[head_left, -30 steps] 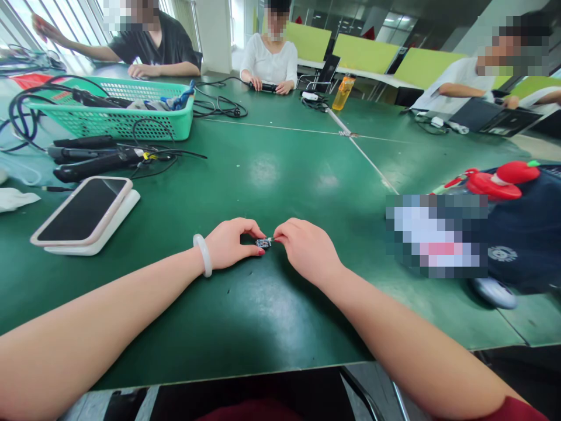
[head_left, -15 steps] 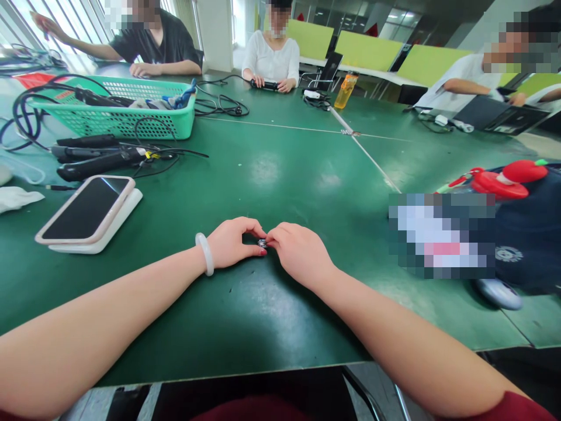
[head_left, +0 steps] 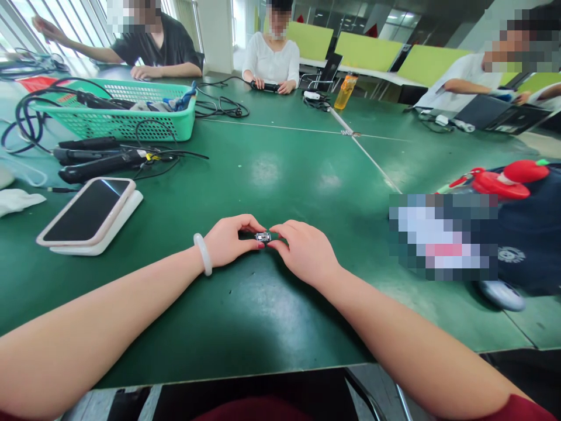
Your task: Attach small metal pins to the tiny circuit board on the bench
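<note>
A small black-and-silver piece (head_left: 263, 237), too small to name surely, is held just over the green table (head_left: 245, 339). My left hand (head_left: 228, 241), with a pale bangle on its wrist, grips the piece's left side between thumb and fingers. From the right, my right hand (head_left: 307, 248) has its thumb and index fingertips at the piece's right end, on its near and far edges. A narrow gap shows between those two fingers behind the piece. The other fingers of both hands are curled and partly hidden.
At left lie a phone (head_left: 87, 210) on a white box-like thing, black handheld devices (head_left: 100, 164) with cables, and a green basket (head_left: 131, 124). On the right are a mouse (head_left: 502, 294), a dark bag (head_left: 530, 234) and a red item (head_left: 502, 184). Several people sit around; a yellow bottle (head_left: 346, 92) stands far off.
My right thumb and index finger were pinched together at the piece and have since spread to its two edges. The piece has turned a little and shows more. My left hand keeps its grip.
</note>
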Available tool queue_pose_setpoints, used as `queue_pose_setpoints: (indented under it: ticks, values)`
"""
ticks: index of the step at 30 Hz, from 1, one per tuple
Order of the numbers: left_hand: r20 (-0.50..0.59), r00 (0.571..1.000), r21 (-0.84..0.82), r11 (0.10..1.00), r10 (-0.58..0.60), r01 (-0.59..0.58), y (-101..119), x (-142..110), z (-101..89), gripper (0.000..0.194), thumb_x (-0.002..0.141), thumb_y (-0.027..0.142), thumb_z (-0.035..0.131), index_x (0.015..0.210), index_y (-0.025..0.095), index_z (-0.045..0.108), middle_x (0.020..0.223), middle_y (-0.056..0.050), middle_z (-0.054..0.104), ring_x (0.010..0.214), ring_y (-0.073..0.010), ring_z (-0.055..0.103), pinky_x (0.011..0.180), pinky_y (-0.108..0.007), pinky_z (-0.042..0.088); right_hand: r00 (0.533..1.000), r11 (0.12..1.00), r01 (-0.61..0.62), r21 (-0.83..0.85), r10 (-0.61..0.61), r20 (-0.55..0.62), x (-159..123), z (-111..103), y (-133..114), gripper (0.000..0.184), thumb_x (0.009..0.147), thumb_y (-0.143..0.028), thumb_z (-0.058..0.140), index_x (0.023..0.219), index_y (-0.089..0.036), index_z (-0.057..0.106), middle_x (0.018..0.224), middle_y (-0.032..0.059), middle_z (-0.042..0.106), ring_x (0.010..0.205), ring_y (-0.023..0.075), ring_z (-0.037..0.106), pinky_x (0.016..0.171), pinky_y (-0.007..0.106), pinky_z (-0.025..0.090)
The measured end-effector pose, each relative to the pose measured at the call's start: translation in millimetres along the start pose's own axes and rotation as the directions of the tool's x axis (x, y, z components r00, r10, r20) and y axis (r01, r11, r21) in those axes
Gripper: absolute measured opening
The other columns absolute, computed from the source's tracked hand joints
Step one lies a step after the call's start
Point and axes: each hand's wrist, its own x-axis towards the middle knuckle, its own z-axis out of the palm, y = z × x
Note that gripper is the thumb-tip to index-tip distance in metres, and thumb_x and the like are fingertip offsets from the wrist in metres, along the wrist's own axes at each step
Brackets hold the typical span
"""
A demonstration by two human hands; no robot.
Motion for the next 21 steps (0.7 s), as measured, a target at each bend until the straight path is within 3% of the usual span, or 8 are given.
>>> queue_pose_setpoints:
  ticks: [4,10,16,21]
  values:
    - [0.021,0.999,-0.064,0.998,-0.028,0.029,0,0,-0.3,0.030,0.069,0.034,0.071,0.093,0.016,0.065,0.088,-0.005,0.072,0.077,-0.0191,0.066,0.076,-0.036,0.054,1.000,1.000,0.018,0.000,-0.018,0.010,0,1,0,0.028,0.095,-0.035,0.044,0.101,-0.019,0.067,0.094,0.0052,0.068,0.089,0.0177,0.061,0.077,0.029,0.043]
    - [0.073,0.996,-0.272,0.959,-0.060,0.078,5,0,-2.5,0.038,0.069,0.034,0.073,0.101,0.015,0.065,0.102,-0.007,0.072,0.096,-0.0213,0.067,0.095,-0.040,0.050,0.998,0.999,0.031,0.024,-0.029,-0.058,0,5,-1,0.031,0.094,-0.041,0.046,0.097,-0.019,0.068,0.090,0.0047,0.068,0.084,0.0167,0.061,0.073,0.028,0.040]
    - [0.140,0.979,-0.474,0.858,-0.149,0.198,15,-6,-0.8,0.039,0.067,0.028,0.074,0.103,0.014,0.065,0.098,-0.007,0.072,0.094,-0.0200,0.067,0.094,-0.039,0.052,0.987,0.996,0.091,0.013,-0.088,-0.132,1,11,-6,0.029,0.092,-0.041,0.048,0.088,-0.018,0.066,0.085,0.0044,0.066,0.080,0.0157,0.059,0.072,0.027,0.038]
    - [0.111,0.981,-0.401,0.896,-0.159,0.190,13,-9,-2.2,0.029,0.069,0.026,0.069,0.096,0.015,0.064,0.090,-0.006,0.072,0.083,-0.0179,0.068,0.088,-0.039,0.054,0.987,0.992,0.114,0.044,-0.108,-0.122,1,13,-8,0.031,0.092,-0.044,0.049,0.089,-0.019,0.066,0.085,0.0034,0.066,0.079,0.0145,0.058,0.071,0.027,0.037]
